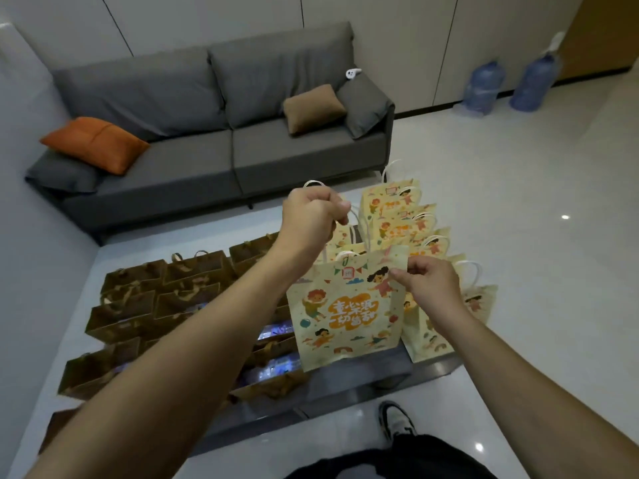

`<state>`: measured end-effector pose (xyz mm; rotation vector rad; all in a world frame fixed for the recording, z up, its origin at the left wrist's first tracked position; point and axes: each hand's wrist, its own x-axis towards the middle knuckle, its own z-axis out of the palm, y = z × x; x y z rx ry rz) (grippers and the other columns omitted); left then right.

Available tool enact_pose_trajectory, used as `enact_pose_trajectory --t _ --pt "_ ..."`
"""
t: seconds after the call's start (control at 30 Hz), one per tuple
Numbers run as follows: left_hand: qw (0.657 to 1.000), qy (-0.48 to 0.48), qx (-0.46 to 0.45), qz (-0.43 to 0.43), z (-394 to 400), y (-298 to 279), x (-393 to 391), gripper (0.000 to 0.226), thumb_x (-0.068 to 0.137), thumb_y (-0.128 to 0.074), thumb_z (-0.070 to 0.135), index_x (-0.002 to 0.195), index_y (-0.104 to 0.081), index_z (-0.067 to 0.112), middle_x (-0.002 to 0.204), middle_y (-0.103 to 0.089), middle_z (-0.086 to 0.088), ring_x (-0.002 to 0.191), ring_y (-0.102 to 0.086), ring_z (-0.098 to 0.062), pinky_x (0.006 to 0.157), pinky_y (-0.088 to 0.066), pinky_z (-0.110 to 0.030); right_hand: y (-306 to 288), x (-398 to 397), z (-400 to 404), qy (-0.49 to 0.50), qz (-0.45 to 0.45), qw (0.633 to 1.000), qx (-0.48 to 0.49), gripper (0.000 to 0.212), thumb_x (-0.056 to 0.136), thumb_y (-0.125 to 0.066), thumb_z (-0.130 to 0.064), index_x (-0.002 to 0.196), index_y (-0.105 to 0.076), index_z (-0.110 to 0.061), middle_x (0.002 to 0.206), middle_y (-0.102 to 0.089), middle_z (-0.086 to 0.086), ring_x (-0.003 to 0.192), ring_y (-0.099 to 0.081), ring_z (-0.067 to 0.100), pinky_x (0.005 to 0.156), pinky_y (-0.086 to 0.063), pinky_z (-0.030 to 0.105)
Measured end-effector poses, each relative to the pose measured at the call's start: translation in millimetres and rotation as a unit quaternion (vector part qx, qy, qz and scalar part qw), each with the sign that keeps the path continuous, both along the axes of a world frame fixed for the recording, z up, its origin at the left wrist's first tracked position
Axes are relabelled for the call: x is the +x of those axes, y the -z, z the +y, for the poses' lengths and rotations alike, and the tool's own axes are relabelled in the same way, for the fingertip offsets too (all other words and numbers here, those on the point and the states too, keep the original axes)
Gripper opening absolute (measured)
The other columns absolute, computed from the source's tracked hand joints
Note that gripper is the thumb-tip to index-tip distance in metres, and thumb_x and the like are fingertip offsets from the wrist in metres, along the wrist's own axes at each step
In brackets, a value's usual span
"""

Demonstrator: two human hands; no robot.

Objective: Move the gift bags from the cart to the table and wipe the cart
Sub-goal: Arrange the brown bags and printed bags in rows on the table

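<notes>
A cream gift bag (345,312) with cartoon children and orange lettering hangs in the air over the low table (363,385). My left hand (313,216) grips its white handles from above. My right hand (427,283) pinches the bag's upper right corner. Behind it, several matching cream bags (397,205) stand in a row on the table's right side. Several brown paper bags (138,305) fill the table's left part. No cart is in view.
A grey sofa (214,150) with an orange cushion (93,143) and a brown cushion (313,108) stands behind the table. Two blue water jugs (505,84) stand by the far wall. My shoe (396,420) is on the glossy floor near the table's front edge.
</notes>
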<state>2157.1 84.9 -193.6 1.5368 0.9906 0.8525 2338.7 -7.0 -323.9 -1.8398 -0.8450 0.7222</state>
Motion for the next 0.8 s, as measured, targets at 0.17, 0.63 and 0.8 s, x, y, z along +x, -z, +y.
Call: enact_pose_trajectory --t 0.17,0.63,0.8 --pt "0.995 0.004 -0.074 0.06 -12.0 58.6 16.8 0.025 0.088 -0.063 0.003 0.063 -0.064 0.005 0.066 -0.061 -0.01 0.064 -0.05 -0.02 0.065 -0.043 -0.035 54.2 20.3 -10.9 -0.01 -0.015 0.997 -0.078 0.037 0.082 -0.082 -0.03 0.062 -0.064 -0.005 0.06 -0.057 0.011 0.061 -0.046 0.015 0.059 -0.031 0.033" --pt "0.928 -0.017 -0.112 0.356 -24.0 185.0 53.5 0.023 0.097 -0.064 0.028 0.076 -0.069 0.021 0.086 -0.069 0.001 0.079 -0.063 -0.014 0.052 -0.041 -0.016 122.9 54.4 -55.0 0.005 0.045 0.97 -0.24 0.023 0.095 -0.066 -0.03 0.111 -0.074 -0.016 0.111 -0.071 0.001 0.108 -0.062 0.02 0.089 -0.048 0.031" --pt "0.918 -0.069 -0.132 0.368 -15.0 193.8 62.0 0.022 0.095 -0.061 0.029 0.078 -0.07 0.018 0.083 -0.07 0.001 0.083 -0.064 -0.021 0.073 -0.057 -0.039 126.1 58.8 -66.2 -0.013 0.061 0.96 -0.274 0.022 0.096 -0.065 -0.028 0.112 -0.072 -0.015 0.11 -0.065 0.0 0.109 -0.06 0.021 0.09 -0.047 0.03"
